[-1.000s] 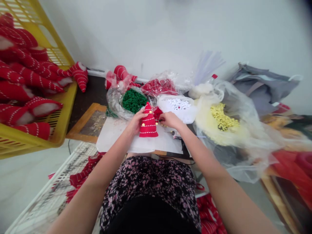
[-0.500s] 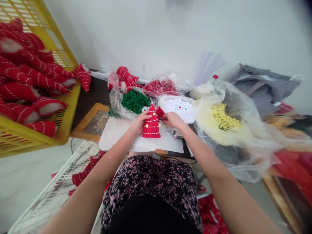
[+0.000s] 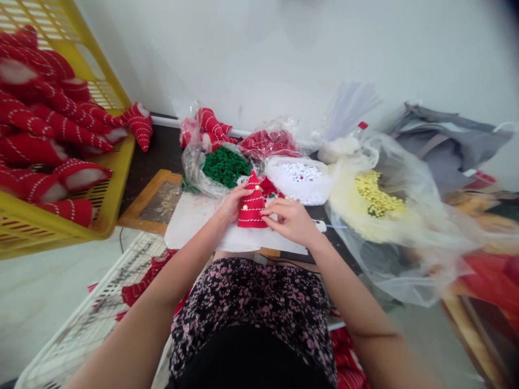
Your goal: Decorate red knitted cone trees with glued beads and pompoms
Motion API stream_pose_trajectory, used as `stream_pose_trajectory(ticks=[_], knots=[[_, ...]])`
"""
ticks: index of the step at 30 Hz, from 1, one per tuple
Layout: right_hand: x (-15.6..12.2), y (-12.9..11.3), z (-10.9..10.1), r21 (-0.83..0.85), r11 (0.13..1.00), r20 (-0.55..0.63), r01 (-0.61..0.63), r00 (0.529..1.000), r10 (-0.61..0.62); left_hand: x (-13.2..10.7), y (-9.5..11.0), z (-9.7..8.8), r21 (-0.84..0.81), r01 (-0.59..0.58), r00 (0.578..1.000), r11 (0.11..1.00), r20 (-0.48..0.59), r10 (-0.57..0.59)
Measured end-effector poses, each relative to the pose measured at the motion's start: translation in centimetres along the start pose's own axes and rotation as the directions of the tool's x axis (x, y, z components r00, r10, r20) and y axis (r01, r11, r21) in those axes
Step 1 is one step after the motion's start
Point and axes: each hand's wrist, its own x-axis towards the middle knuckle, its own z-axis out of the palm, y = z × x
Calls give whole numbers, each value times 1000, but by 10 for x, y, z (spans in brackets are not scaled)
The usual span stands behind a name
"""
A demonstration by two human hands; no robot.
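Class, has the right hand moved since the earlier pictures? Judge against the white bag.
Yes. The right hand has moved away from the white bag, towards the near edge of the paper.

The location appears to be a small craft workshop. Batch stock indicates this: a yellow crate (image 3: pixel 119 197) is piled with red stitched cloth cones (image 3: pixel 44 121), similar to the red cloth tree (image 3: pixel 253 206) over the partly papered surface (image 3: pixel 160 154). Open plastic bags (image 3: pixel 421 259) hold small green balls (image 3: pixel 226 165), white balls (image 3: pixel 301 172) and yellow balls (image 3: pixel 377 195) in bulk.
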Motion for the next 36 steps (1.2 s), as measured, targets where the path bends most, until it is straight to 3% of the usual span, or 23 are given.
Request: stream_pose_trajectory(ticks=[4,6,9,12,15,21,30,36], knots=[[-9,-3,14,-239,971,92,31,996,-9,1,-1,0,10,1,1000,1000,-18,-1],[-10,-1,13,-269,963,107,29,994,0,1,-1,-1,9,3,1000,1000,-31,-3],[-6,4,3,-171,985,-1,-18,1000,18,1,-1,-1,-5,17,999,1000,-29,-18],[9,9,-8,-65,991,-110,-121,987,113,1,-2,-1,-11,32,999,999,-17,-32],[28,13,-8,-9,987,-118,-163,980,161,2,-3,-1,-6,32,999,999,-23,-32],[54,16,5,-90,993,-17,-82,997,81,1,-4,3,-32,2,1000,999,-20,-3],[57,15,10,-229,974,160,-7,986,45,4,-6,0,2,8,1000,1000,-27,-8],[43,12,-12,-21,999,-32,-36,999,36,1,-3,3,-29,-1,1000,1000,-7,1]])
